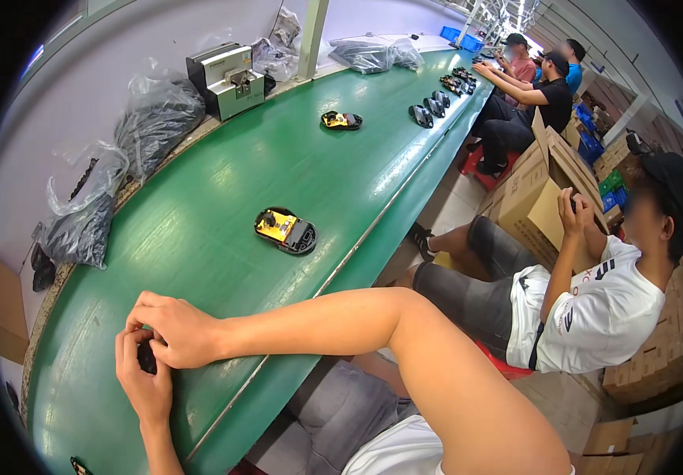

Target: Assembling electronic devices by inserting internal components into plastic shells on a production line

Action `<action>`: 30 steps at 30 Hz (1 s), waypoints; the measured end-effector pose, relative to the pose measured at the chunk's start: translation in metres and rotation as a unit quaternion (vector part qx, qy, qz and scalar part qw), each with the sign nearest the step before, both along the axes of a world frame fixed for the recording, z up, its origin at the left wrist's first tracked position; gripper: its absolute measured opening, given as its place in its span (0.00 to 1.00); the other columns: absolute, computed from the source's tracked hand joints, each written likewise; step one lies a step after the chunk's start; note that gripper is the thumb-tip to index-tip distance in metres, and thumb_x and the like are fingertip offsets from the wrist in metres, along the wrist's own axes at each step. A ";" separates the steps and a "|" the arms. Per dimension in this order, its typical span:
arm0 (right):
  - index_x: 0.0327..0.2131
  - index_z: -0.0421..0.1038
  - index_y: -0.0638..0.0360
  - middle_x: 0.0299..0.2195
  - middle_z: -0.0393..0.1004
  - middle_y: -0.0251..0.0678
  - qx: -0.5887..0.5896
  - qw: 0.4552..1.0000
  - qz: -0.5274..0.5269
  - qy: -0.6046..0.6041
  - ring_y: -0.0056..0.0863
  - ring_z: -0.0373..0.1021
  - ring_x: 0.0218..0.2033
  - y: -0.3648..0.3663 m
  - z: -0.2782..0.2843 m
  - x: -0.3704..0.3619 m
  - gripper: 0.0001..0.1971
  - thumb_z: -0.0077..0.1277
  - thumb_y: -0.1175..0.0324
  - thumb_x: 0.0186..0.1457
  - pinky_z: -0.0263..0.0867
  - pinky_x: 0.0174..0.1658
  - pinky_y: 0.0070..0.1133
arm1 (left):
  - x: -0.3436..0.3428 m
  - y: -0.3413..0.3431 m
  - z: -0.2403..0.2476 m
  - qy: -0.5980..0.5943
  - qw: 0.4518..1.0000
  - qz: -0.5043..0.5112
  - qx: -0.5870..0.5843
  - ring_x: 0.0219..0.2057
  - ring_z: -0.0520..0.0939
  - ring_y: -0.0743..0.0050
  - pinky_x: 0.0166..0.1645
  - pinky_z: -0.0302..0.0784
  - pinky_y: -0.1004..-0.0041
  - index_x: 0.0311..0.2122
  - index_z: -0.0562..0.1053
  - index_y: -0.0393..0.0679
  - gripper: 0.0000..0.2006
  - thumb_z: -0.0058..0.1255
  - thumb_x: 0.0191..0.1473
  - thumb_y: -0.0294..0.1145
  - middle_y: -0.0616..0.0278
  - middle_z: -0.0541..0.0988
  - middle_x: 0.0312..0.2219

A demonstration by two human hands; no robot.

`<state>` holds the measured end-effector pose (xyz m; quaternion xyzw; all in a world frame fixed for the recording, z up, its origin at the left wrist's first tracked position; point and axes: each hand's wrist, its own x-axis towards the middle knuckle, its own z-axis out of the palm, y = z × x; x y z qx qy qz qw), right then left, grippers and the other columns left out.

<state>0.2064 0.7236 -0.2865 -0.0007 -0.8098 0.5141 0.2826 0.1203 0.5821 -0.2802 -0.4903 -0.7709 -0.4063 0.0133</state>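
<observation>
Left hand [145, 378]: we're at the lower left of the frame in the head view, and its grip is closed around a small dark part [146, 358].
Right hand [185, 331]: here it is, bent in from the right, fingers curled over the top of that same part; whether this grip clasps it or only touches, we cannot tell.
Dark part: right there between the two hands, lower left, mostly covered by fingers, so we can't make out its full shape.
Worktop [222, 261]: green and glossy, we follow it from lower left to the top of the frame.
Yellow-and-black piece [286, 230]: near the centre, lying apart from the hands; we spot a second such piece [341, 120] farther up.
Dark shells [420, 116]: grouped at upper right of centre, near the worktop's edge.
Metal device [233, 81]: upper left, beside plastic bags [157, 119] of dark pieces.
Co-worker in white [606, 297]: at right, we see both hands raised around a small dark object [572, 204], an open cardboard box [525, 198] just beyond.
</observation>
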 end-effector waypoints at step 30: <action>0.44 0.71 0.60 0.40 0.74 0.46 0.131 0.988 -0.009 -0.077 0.49 0.73 0.42 0.015 -0.012 -0.006 0.18 0.59 0.74 0.46 0.71 0.44 0.39 | -0.007 0.002 0.000 -0.015 1.000 -0.026 0.006 0.37 0.79 0.63 0.45 0.73 0.69 0.40 0.73 0.33 0.07 0.50 0.55 0.19 0.55 0.78 0.34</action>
